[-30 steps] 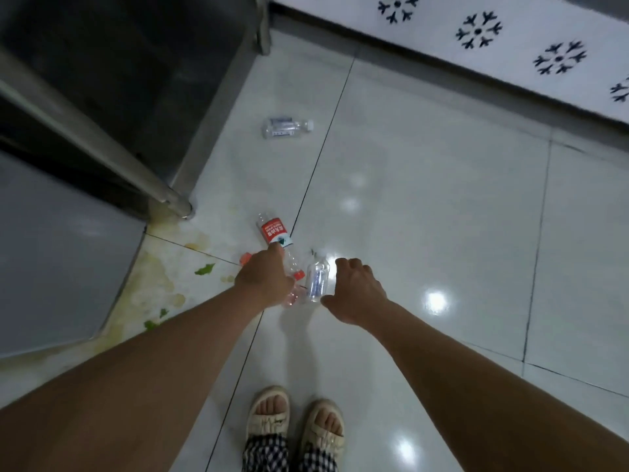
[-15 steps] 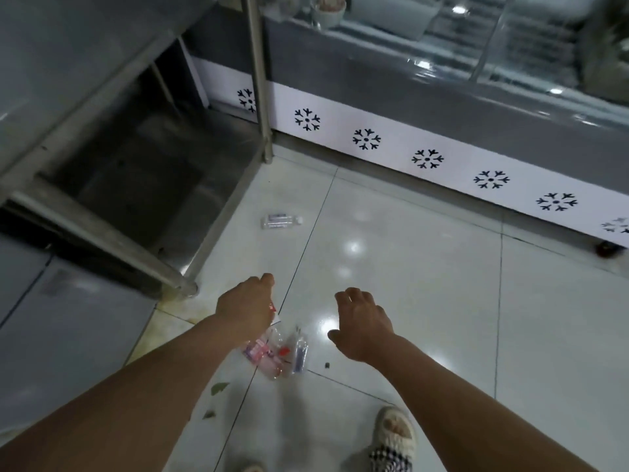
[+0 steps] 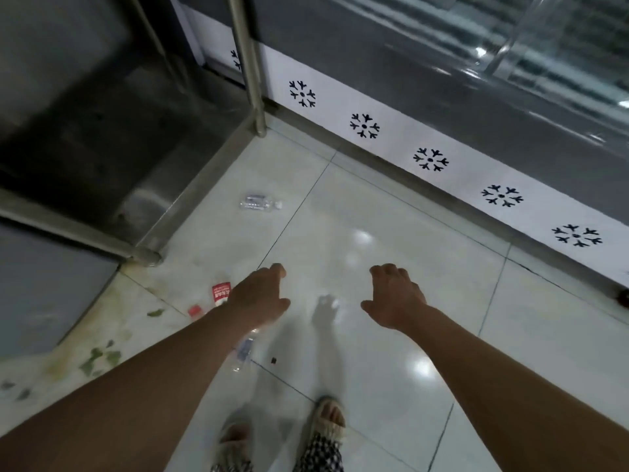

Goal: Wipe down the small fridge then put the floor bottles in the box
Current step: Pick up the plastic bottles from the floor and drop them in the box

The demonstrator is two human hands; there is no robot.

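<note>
A shop or commercial kitchen: stainless steel work table left, snowflake-marked glass display freezer far right, tiled floor.

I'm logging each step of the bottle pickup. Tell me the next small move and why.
Probably lower the left hand onto the red-labelled bottle just beside it and grip it. Both hands hold nothing, the right hand hanging over bare tile, and bottles still lie on the floor: this one, a clear bottle farther off by the steel frame, and another partly hidden under the left forearm.
</note>
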